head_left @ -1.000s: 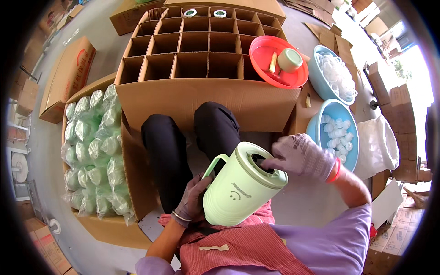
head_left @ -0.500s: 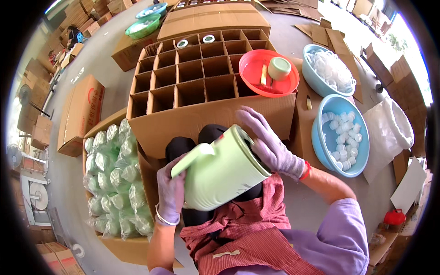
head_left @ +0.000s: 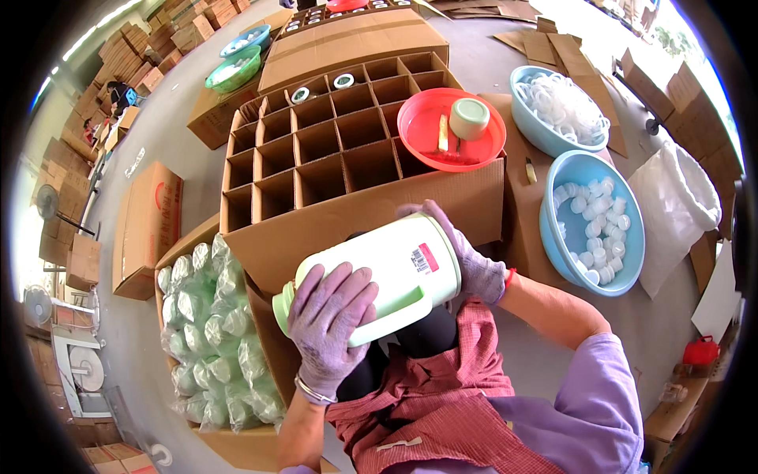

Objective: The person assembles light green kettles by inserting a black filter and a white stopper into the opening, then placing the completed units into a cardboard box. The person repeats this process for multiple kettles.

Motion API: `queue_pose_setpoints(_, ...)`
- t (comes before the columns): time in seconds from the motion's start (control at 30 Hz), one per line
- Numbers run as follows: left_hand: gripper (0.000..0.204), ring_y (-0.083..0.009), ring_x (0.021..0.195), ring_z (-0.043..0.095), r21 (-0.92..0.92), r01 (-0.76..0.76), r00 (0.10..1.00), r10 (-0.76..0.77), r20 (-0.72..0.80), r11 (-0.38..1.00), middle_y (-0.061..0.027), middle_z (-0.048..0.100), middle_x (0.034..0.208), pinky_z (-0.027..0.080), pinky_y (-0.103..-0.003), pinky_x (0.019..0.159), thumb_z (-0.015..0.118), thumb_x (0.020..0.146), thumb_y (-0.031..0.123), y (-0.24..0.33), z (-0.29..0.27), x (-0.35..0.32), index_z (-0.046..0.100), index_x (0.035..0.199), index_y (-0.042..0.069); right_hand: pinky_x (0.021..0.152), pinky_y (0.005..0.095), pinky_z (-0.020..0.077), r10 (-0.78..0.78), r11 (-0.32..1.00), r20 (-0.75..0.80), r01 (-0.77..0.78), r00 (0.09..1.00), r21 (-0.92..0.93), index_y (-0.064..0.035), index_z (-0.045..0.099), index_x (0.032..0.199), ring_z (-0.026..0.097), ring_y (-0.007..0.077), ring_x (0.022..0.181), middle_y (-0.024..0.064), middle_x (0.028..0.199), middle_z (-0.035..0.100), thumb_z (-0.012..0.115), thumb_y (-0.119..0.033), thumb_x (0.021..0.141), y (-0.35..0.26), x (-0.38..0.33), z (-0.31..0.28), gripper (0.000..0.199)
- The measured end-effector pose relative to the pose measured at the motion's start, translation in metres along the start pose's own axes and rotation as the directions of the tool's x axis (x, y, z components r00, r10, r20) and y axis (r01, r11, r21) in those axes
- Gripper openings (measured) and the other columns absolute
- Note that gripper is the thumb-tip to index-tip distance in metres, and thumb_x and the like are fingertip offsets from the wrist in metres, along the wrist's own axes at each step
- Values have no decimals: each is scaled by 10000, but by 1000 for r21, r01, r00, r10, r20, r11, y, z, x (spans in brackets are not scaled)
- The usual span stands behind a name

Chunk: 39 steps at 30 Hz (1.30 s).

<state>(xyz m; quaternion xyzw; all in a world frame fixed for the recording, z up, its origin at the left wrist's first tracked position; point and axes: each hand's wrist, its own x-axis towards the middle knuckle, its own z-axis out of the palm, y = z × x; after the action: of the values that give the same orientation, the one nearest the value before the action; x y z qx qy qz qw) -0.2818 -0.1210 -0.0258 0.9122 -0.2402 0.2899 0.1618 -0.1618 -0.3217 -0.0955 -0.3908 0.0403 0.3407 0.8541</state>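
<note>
Holding green jug (head_left: pixel 375 257) sideways before near edge of divided carton (head_left: pixel 316 229): left hand (head_left: pixel 332 316) half-open across it, right hand (head_left: pixel 476 268) cupped round its right end. Red basin (head_left: pixel 418 118) covers carton's near-right corner.

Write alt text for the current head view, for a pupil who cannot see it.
A person's gloved left hand and right hand hold a pale green jug sideways. Ahead, a red basin sits on a divided carton; wrapped items stand left, two blue basins right.

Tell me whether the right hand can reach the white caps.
Probably, once freed: the right hand is on the pale green jug, but the caps lie uncovered in an open blue basin.
</note>
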Motion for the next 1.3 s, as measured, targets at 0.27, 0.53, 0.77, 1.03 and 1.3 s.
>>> queue_pose_setpoints(0.27, 280, -255, 1110, 672, -260, 148, 983, -172, -69, 954, -111, 719, 1155, 469, -425, 1036, 600, 934, 211, -23, 11, -9, 702, 1151, 66, 1168, 392, 289, -288, 876, 96, 303, 953, -375, -62, 397, 1458, 494, 242, 1273, 133, 1441, 454, 393, -526, 1047, 8, -17, 7, 620)
queue_pose_setpoints(0.53, 238, -236, 1051, 668, -676, 657, 600, -775, 200, 334, -140, 723, 1052, 470, -392, 1013, 579, 881, 65, -25, 11, -11, 696, 1035, -74, 1188, 451, 223, -475, 274, 596, 752, 647, -599, -55, 395, 1466, 257, 374, 1456, 223, 1538, 298, 477, -293, 987, -17, -18, 10, 541)
queue_pose_setpoints(0.77, 272, -345, 1050, 677, -362, 315, 906, -392, -161, 877, -218, 708, 1025, 460, -476, 1031, 578, 934, 182, -39, 0, -18, 684, 988, -62, 1180, 421, 259, -382, 390, 599, 710, 704, -586, -50, 384, 1475, 298, 313, 1449, 185, 1537, 323, 584, -235, 929, -8, -7, 31, 611)
queue_pose_setpoints(1.03, 365, -278, 1074, 600, -40, 797, 603, -791, 105, 602, -170, 678, 1138, 415, -402, 1011, 502, 996, 263, -96, -9, -130, 672, 1195, 9, 827, 433, 543, -383, -591, 82, -175, 920, -788, -60, 703, 980, 664, 348, 945, 168, 1001, 668, 736, -278, 790, -147, 107, -101, 291)
queue_pose_setpoints(1.3, 292, -284, 855, 636, -346, 845, 514, -798, 316, 407, -117, 692, 945, 491, -379, 815, 465, 1041, 250, -110, -9, -116, 661, 1092, 40, 849, 441, 504, -142, -639, 223, 83, 964, -765, -9, 653, 1009, 631, 376, 936, 196, 963, 653, 650, -163, 741, -161, 130, -98, 309)
